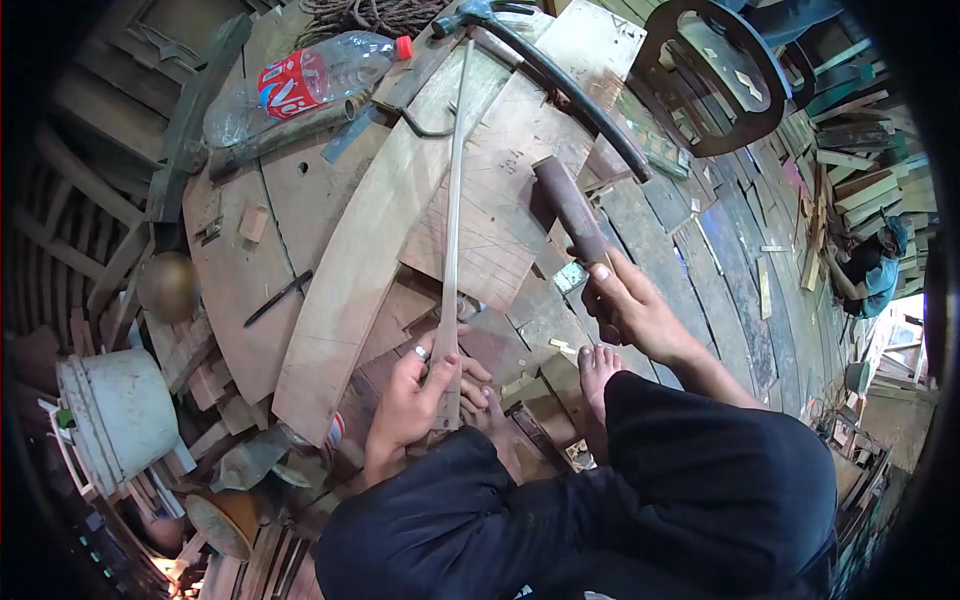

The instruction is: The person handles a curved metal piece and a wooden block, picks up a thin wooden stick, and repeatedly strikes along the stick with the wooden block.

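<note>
The slim wooden strip (453,220) is pale tan, and the block (570,210) is a dark purplish brown. Beneath them, the curved board (345,270) is light beige with faint grain, while the scored board (485,205) is pinkish tan, crossed by thin dark lines. The bottle (365,62) is clear, its label (292,84) red with white lettering and its cap (404,47) bright red. The hammer (575,90) is black, as is the pen (278,298). The ring (421,352) is silver. The bucket (130,410) is off-white with grubby marks; the rope (370,18) is brown; the trousers (720,480) are black. The floorboards (725,290) are grey, patched with blue. At the dim right edge, another person's shirt (880,287) looks blue.
</note>
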Motion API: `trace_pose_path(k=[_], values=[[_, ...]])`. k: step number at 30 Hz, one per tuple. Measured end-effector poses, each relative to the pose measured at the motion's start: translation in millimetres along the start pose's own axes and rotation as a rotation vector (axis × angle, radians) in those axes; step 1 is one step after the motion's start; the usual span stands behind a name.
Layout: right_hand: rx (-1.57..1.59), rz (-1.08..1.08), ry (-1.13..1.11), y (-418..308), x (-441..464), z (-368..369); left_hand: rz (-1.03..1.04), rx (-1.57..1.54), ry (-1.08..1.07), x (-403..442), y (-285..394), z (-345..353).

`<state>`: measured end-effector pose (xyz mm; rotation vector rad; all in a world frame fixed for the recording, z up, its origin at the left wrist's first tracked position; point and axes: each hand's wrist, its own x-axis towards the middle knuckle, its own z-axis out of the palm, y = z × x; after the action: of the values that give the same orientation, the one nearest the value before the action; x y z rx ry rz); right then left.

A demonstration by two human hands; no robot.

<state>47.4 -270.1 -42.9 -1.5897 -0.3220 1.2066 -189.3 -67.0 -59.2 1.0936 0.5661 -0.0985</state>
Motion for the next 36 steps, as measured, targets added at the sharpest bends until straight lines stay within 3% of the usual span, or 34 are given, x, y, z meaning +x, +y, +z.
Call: trace_pose_path(k=[11, 13, 17, 20, 21, 24, 28, 30, 36], values=[[-0.115, -0.031, 0.038, 0.7, 2.3, -6.2, -0.048, 0.079, -0.101, -7.0, 3.5, -1.1], [-0.385, -0.131, 0.140, 4.7, 5.5, -14.6, -0.070, 0.088, -0.096, -8.5, 6.9, 0.3], [-0.329, -0.447, 0.377, -17.8, 2.6, -9.9, -0.118, 0.091, -0.077, -14.2, 10.2, 2.6], [-0.518, -0.499, 0.359, -30.1, 10.9, -21.4, -0.182, 0.101, -0.095, -21.5, 18.2, 4.4], [-0.521, -0.499, 0.365, -36.2, 10.4, -21.6, -0.219, 0.118, -0.094, -24.7, 20.6, 3.9], [-0.348, -0.197, 0.231, -49.2, 8.5, -21.1, -0.309, 0.081, -0.072, -40.5, 23.0, -5.8], [-0.418, -0.320, 0.228, -46.1, 14.9, -21.2, -0.229, 0.317, 0.007, -60.3, 24.1, -6.9], [-0.194, -0.070, 0.088, -48.4, 14.2, -26.6, -0.239, 0.352, 0.048, -67.1, 23.1, -9.2], [0.124, -0.126, 0.059, -32.4, 25.7, -38.0, -0.196, 0.389, 0.047, -66.6, 19.3, -10.4]])
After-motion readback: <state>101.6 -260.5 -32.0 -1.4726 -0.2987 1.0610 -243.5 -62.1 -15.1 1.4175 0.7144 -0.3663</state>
